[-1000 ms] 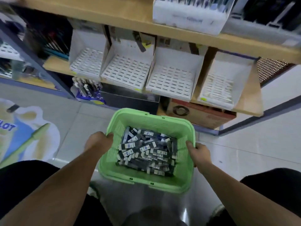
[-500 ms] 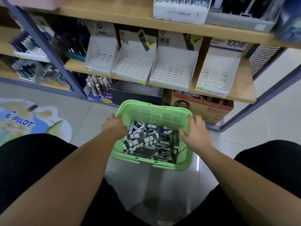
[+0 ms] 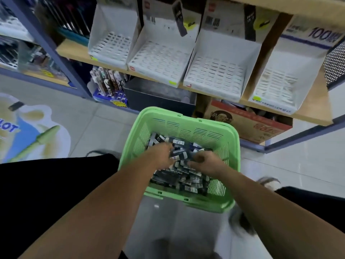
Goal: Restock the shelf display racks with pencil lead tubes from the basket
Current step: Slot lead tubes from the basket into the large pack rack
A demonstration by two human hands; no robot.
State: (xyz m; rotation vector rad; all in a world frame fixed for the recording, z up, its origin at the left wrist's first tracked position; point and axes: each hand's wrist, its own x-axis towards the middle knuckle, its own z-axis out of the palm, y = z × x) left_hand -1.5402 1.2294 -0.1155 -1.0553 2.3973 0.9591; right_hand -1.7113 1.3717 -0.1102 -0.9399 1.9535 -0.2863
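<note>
Lead tubes: a loose heap (image 3: 183, 181) in the green basket (image 3: 188, 116), just before your knees.
Change: your left hand (image 3: 162, 156) and right hand (image 3: 207, 162) have left the basket rim and now dig into the heap.
Grip: fingers curl among the tubes; blur hides whether either holds one.
Meaning: picking starts; nothing is restocked yet.
Display racks: four white slotted racks (image 3: 216, 75) on the shelf (image 3: 315, 109), all bare.
Obstruction: none seen; cardboard box (image 3: 250, 126) sits below the shelf.

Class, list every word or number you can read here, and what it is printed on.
"100": header of the rightmost display rack.
"LOT": floor sticker, cut off at the picture's edge.
"100": labels on the pencil lead tubes, faint.
Too blurred to read: cardboard box print, all remaining small print.
</note>
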